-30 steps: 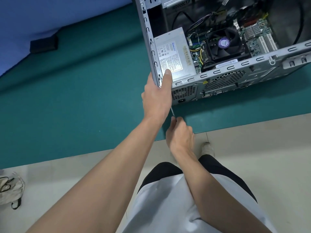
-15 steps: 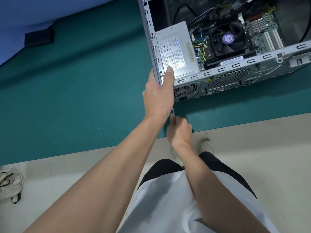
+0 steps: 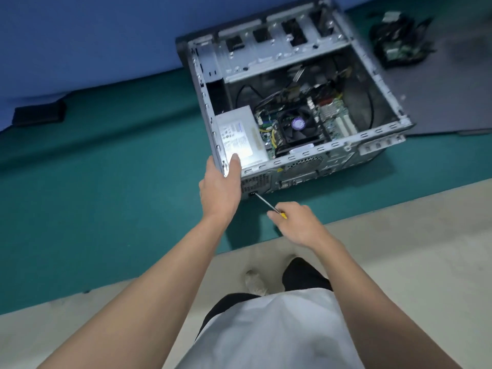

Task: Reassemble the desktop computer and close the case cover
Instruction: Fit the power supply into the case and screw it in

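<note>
Open PC case (image 3: 332,155) lies on green counter (image 3: 106,182), cover off. Left hand (image 3: 221,187) grips its near-left corner w/ thumb on PSU (image 3: 239,134). Right hand (image 3: 298,225) pinches screwdriver (image 3: 266,203), tip at case's rear panel.

Left hand (image 3: 219,187) extended forward, clasping; right hand (image 3: 298,225) lower, nearer body, fingers (image 3: 273,214) pinching.

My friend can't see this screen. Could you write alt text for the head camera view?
A person's left hand grips the near corner of an open computer case lying on a green mat, thumb on the grey power supply. Their right hand holds a screwdriver, its tip at the case's rear panel.
</note>
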`<action>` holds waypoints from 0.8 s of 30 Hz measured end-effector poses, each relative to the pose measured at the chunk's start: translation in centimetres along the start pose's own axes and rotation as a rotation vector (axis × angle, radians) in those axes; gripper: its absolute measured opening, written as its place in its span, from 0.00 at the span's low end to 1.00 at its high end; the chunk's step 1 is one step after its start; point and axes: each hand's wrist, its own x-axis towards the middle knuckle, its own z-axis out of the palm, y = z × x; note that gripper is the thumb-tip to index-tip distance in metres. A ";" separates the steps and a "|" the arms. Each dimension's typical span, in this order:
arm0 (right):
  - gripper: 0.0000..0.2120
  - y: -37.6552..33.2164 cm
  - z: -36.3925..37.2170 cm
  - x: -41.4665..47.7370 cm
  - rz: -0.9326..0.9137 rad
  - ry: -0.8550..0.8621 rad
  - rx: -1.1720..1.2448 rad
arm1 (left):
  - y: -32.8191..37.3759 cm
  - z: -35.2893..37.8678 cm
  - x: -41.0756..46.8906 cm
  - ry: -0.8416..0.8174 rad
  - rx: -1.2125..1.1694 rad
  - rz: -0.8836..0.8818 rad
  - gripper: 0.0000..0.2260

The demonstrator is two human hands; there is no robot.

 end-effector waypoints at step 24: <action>0.12 8.3 -32.6 13.1 0.045 0.432 0.319 | 21.4 18.6 8.4 -0.204 0.850 0.398 0.30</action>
